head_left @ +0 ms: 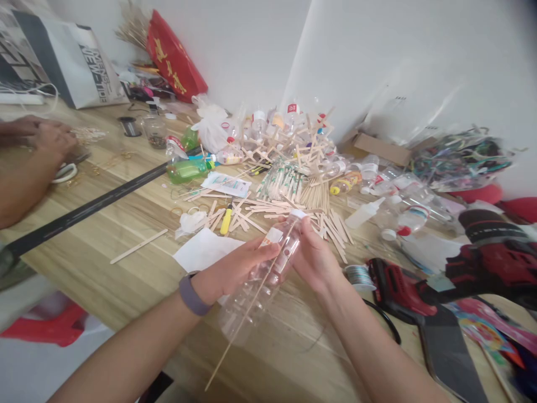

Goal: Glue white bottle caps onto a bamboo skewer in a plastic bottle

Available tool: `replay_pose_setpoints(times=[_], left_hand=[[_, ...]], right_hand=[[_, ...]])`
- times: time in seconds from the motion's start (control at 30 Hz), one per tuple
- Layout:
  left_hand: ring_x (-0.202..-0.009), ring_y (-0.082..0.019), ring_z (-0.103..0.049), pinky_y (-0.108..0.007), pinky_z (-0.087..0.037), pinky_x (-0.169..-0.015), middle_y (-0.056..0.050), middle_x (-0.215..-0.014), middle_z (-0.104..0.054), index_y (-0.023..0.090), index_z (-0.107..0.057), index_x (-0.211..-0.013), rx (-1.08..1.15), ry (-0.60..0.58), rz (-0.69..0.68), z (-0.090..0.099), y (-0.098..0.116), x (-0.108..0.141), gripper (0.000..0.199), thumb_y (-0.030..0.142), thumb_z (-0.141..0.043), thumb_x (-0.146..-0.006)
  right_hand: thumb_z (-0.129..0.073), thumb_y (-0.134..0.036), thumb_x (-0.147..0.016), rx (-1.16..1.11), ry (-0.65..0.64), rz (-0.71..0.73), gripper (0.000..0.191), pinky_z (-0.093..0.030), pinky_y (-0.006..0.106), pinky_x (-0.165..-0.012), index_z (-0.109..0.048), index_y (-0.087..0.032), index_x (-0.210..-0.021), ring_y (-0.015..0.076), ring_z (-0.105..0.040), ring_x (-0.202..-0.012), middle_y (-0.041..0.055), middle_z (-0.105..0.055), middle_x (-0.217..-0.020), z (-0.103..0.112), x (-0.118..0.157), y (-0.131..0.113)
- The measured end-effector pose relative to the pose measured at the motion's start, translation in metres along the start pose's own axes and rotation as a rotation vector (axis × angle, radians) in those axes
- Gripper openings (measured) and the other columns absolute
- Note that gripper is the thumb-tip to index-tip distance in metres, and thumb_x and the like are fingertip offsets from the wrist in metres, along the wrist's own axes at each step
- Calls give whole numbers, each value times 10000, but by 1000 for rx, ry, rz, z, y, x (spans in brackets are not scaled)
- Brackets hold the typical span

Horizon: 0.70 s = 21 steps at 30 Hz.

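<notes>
Between my hands is a clear plastic bottle (245, 308), tilted with its white cap (298, 214) pointing away from me; a second clear bottle seems to lie against it, though see-through plastic blurs the outlines. My left hand (237, 263) wraps the bottle from the left, thumb on top. Along the bottle runs a thin wooden skewer (226, 350), passing by my left thumb and sticking out toward me past the base. My right hand (314, 254) grips the right side near the cap, its fingers partly hidden behind. A small round hole shows in the plastic.
Wooden craft sticks (241, 218), a yellow-handled tool (226, 219) and white paper (205, 249) lie ahead. Many bottles (369, 168) line the wall. A red power drill (403, 291) and wire spool (359, 277) sit right. Another person's hands (52, 137) work at left, beyond a black strip (92, 202).
</notes>
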<state>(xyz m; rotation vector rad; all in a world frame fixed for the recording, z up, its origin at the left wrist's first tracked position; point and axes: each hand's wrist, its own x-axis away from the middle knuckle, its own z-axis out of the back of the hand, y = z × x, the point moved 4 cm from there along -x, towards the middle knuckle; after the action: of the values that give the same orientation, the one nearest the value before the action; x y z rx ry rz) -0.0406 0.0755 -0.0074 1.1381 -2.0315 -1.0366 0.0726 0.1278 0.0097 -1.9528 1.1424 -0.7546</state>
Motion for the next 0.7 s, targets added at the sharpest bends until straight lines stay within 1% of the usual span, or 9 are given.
replay_pose_setpoints(times=[0.07, 0.1, 0.2, 0.3, 0.4, 0.5, 0.57, 0.6, 0.7], left_hand=[[-712, -142, -596, -265, -461, -665, -42, -834, -639, 155, -634, -945, 49, 2, 51, 1, -3, 1, 419, 538, -644, -774], [-704, -144, -599, -260, -459, -655, -52, -827, -643, 141, -646, -935, 74, -18, 108, 2, -6, 1, 451, 565, -616, -782], [-686, -151, -610, -264, -457, -662, -77, -803, -649, 100, -678, -891, 137, -154, 274, -2, -16, 4, 580, 640, -476, -828], [-667, -150, -618, -269, -452, -667, -59, -808, -656, 122, -685, -875, 160, -199, 266, -5, -16, 6, 564, 631, -445, -846], [-637, -145, -591, -247, -422, -597, -73, -725, -656, 108, -685, -854, 23, -101, 297, -5, -12, 6, 579, 627, -428, -860], [-609, -133, -569, -250, -417, -593, -47, -706, -633, 124, -661, -800, -48, -53, 148, -4, -5, 4, 471, 579, -544, -824], [-613, -129, -564, -255, -426, -609, -41, -721, -626, 131, -659, -802, -12, -81, 141, -2, -9, 3, 460, 581, -565, -807], [-620, -134, -565, -258, -430, -612, -49, -727, -627, 127, -665, -810, 13, -110, 183, 0, -13, 4, 498, 611, -549, -800], [-679, -158, -586, -254, -430, -597, -80, -829, -652, 128, -676, -928, 118, -282, 308, -1, -25, 6, 711, 776, -470, -723]], right_hand=[[-724, -559, -693, 13, -60, -51, 382, -521, 326, -724, -715, -231, -888, 196, -649, -770, 8, -724, -837, 0, 1, 3], [-720, -589, -677, 4, -77, -64, 427, -523, 335, -734, -713, -233, -912, 205, -654, -801, 17, -729, -890, 0, 1, 4], [-713, -660, -620, -57, -94, -66, 576, -491, 360, -883, -710, -216, -987, 247, -618, -1050, 54, -707, -1110, 1, -1, 5], [-756, -539, -619, -66, -62, -71, 463, -438, 385, -974, -726, -204, -936, 270, -571, -1153, 59, -722, -1077, 1, -5, 5], [-721, -412, -663, -2, 45, -120, 270, -421, 401, -987, -734, -198, -827, 264, -616, -1077, 60, -751, -928, 5, -8, 5], [-692, -388, -686, 42, 91, -151, 225, -417, 404, -987, -734, -191, -789, 252, -640, -1021, 58, -756, -875, 6, -9, 5], [-706, -430, -682, 15, 36, -127, 283, -416, 399, -991, -739, -196, -839, 248, -635, -1039, 49, -757, -914, 4, -8, 4], [-713, -473, -673, -16, -13, -108, 345, -418, 401, -991, -739, -202, -885, 249, -630, -1056, 44, -755, -948, 2, -7, 3], [-729, -549, -628, -105, -147, -64, 463, -426, 425, -989, -733, -217, -951, 257, -628, -1066, 40, -752, -989, -4, -4, 3]])
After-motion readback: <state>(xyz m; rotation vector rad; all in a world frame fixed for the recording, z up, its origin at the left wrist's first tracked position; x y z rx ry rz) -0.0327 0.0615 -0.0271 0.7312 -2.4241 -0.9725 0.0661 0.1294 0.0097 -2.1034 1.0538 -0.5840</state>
